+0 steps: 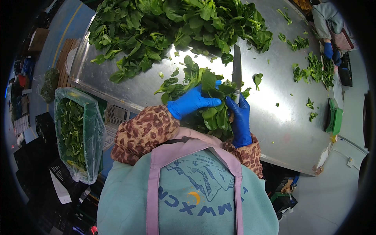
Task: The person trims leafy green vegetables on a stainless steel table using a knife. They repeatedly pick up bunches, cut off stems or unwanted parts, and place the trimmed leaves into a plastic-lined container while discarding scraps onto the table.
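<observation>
My left hand (pixel 192 101), in a blue glove, is closed around leafy green stalks (pixel 216 116) close to my body. In my right hand (pixel 242 117), gloved in darker blue, is a knife (pixel 236 69) with its broad blade pointing away from me over the steel table (pixel 273 97). The fingers of the right hand also touch the leaves of the bunch. Just beyond my left hand lies a loose clump of greens (pixel 173 88). At the table's far side a large heap of the same leafy greens (pixel 176 23) is piled up.
To the left stands a green crate (pixel 98 114) lined with clear plastic and filled with greens (pixel 72 132). Cut scraps and loose leaves (pixel 257 80) dot the table. A green weighing scale (pixel 334 117) sits at the right edge. At upper right, another person's gloved hands (pixel 329 50) are near greens.
</observation>
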A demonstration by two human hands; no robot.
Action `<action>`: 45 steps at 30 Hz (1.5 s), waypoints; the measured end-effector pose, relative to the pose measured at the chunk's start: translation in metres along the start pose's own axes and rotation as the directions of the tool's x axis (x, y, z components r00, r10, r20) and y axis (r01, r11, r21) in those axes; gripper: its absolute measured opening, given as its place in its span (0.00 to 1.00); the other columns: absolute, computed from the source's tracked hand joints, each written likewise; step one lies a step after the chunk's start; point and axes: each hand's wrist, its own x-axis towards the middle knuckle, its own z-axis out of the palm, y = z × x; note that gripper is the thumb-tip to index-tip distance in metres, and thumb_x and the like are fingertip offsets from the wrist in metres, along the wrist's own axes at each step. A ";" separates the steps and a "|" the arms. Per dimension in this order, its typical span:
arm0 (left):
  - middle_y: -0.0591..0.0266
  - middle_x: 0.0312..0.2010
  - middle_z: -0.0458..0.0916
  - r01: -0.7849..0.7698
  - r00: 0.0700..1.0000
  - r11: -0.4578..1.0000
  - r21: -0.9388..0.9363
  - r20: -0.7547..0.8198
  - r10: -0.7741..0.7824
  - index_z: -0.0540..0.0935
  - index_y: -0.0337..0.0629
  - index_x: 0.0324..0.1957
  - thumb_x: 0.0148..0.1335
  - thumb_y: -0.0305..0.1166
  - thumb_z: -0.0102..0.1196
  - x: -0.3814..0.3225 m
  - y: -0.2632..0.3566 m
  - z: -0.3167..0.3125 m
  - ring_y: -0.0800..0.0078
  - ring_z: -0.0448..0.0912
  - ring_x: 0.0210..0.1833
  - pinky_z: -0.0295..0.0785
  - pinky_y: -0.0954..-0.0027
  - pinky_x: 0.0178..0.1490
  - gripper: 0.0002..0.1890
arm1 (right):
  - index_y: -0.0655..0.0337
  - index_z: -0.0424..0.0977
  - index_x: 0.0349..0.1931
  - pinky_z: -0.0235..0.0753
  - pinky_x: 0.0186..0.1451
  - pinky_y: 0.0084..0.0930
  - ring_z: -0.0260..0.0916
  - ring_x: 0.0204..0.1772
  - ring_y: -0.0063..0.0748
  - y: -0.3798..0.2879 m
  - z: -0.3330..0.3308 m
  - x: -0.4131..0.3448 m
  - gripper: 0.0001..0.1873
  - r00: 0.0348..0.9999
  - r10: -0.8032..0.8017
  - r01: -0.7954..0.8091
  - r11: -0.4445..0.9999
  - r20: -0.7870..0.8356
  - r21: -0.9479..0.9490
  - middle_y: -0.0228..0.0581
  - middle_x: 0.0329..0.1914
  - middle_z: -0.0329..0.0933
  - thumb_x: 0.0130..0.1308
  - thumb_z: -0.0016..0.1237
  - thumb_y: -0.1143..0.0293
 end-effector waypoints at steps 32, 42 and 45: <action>0.59 0.47 0.77 -0.202 0.950 0.942 0.270 -0.179 0.255 0.74 0.39 0.51 0.61 0.29 0.50 0.014 -0.037 -0.017 0.73 0.75 0.48 0.70 0.72 0.52 0.15 | 0.65 0.71 0.40 0.66 0.27 0.14 0.65 0.26 0.14 0.008 0.002 0.002 0.12 0.970 -0.242 0.235 0.959 -0.027 -0.156 0.30 0.26 0.71 0.56 0.55 0.74; 0.53 0.49 0.75 -0.230 0.971 0.930 0.287 0.009 0.238 0.71 0.31 0.53 0.65 0.29 0.43 0.015 -0.025 -0.020 0.70 0.75 0.48 0.71 0.70 0.52 0.17 | 0.62 0.72 0.41 0.60 0.20 0.12 0.61 0.20 0.13 -0.006 -0.011 0.002 0.11 1.000 -0.017 0.018 0.996 -0.014 0.088 0.27 0.24 0.70 0.56 0.53 0.75; 0.52 0.50 0.74 -0.262 0.965 0.885 0.384 0.088 0.248 0.70 0.30 0.54 0.65 0.29 0.43 0.015 -0.016 -0.018 0.68 0.75 0.49 0.72 0.71 0.51 0.18 | 0.63 0.72 0.38 0.60 0.20 0.11 0.61 0.19 0.13 -0.003 -0.017 0.006 0.10 1.000 -0.001 0.001 0.989 0.001 0.146 0.27 0.24 0.70 0.56 0.53 0.74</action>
